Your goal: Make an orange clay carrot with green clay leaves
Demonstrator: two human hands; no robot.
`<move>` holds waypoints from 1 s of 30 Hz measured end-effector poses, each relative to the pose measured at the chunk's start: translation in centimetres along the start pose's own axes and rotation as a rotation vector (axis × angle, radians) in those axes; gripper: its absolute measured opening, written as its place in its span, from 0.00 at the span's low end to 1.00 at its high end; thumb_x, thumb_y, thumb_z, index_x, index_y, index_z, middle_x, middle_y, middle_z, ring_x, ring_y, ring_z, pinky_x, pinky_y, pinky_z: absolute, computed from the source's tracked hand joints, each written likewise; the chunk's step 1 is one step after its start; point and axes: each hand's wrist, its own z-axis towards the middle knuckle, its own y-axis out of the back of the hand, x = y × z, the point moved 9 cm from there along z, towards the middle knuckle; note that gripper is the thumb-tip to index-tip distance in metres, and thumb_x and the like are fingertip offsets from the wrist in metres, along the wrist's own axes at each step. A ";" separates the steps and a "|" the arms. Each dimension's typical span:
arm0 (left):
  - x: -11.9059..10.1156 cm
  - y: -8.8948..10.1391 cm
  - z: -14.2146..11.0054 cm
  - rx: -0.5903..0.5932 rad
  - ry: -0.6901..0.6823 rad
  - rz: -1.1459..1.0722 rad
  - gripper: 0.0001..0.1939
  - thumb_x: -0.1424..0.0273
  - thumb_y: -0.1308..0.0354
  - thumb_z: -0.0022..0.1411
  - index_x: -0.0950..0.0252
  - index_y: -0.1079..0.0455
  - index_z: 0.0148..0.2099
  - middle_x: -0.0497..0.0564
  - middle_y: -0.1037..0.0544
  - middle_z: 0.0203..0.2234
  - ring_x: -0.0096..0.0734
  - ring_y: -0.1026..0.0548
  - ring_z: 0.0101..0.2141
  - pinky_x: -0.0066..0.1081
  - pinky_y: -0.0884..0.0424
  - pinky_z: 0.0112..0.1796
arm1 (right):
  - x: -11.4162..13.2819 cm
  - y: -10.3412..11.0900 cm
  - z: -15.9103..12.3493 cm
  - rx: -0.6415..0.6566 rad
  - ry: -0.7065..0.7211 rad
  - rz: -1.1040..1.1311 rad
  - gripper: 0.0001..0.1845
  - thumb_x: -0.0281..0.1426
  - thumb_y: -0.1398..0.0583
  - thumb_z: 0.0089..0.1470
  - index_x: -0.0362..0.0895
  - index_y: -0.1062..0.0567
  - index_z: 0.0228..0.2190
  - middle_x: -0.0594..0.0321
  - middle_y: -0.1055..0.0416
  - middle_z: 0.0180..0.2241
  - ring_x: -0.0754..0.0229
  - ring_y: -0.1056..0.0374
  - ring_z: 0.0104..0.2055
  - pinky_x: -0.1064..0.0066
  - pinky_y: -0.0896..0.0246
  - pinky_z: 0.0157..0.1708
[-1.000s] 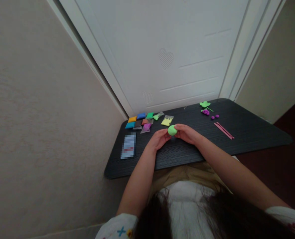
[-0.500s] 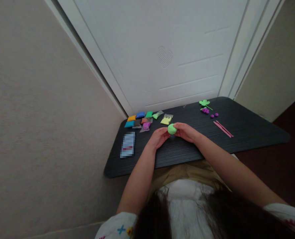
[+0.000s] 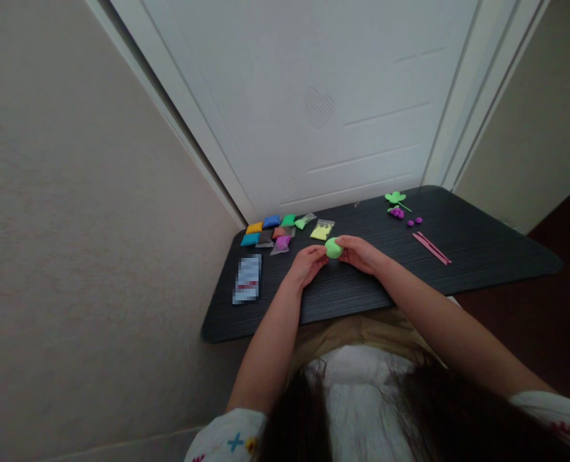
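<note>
Between my two hands is a rounded lump of light green modelling clay (image 3: 334, 248), held just above the dark table. My left hand (image 3: 309, 264) grips its left edge with the fingertips. On the other side my right hand (image 3: 359, 253) pinches it between thumb and fingers, and some of those fingers are hidden behind it. A flat packet of pale yellow clay (image 3: 322, 230) lies right behind the hands.
Several colourful clay packets (image 3: 271, 222) lie at the back left, behind a phone with a blurred screen (image 3: 248, 278). At the right are a green clay leaf shape (image 3: 395, 197), a purple clay cluster (image 3: 397, 212), two loose purple balls (image 3: 414, 222) and pink tools (image 3: 431, 248) on the black table (image 3: 497, 247).
The green clay has turned a little in my fingers and looks slightly wider and flatter. Both hands stay in nearly the same place.
</note>
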 end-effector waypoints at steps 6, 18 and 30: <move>-0.1 -0.2 -0.1 0.010 0.012 -0.031 0.08 0.72 0.39 0.45 0.69 0.30 0.30 0.50 0.26 0.27 0.25 0.29 0.30 0.29 0.37 0.35 | 0.1 -0.1 -0.1 -0.002 0.001 0.002 0.07 0.32 0.39 0.43 0.43 0.28 0.28 0.64 0.29 0.27 0.66 0.35 0.28 0.76 0.41 0.28; 0.0 -0.2 0.0 0.020 0.016 -0.013 0.07 0.74 0.39 0.44 0.70 0.30 0.30 0.50 0.26 0.27 0.25 0.29 0.30 0.28 0.36 0.35 | -0.1 -0.1 0.0 0.011 -0.005 0.004 0.07 0.32 0.39 0.44 0.43 0.28 0.28 0.65 0.29 0.27 0.67 0.35 0.29 0.75 0.41 0.30; -0.1 -0.4 -0.1 0.024 0.039 -0.027 0.08 0.74 0.40 0.45 0.69 0.31 0.31 0.51 0.25 0.28 0.27 0.28 0.30 0.30 0.36 0.36 | 0.1 -0.1 -0.1 0.007 -0.003 0.004 0.06 0.32 0.40 0.44 0.44 0.28 0.28 0.65 0.29 0.27 0.67 0.35 0.28 0.75 0.41 0.28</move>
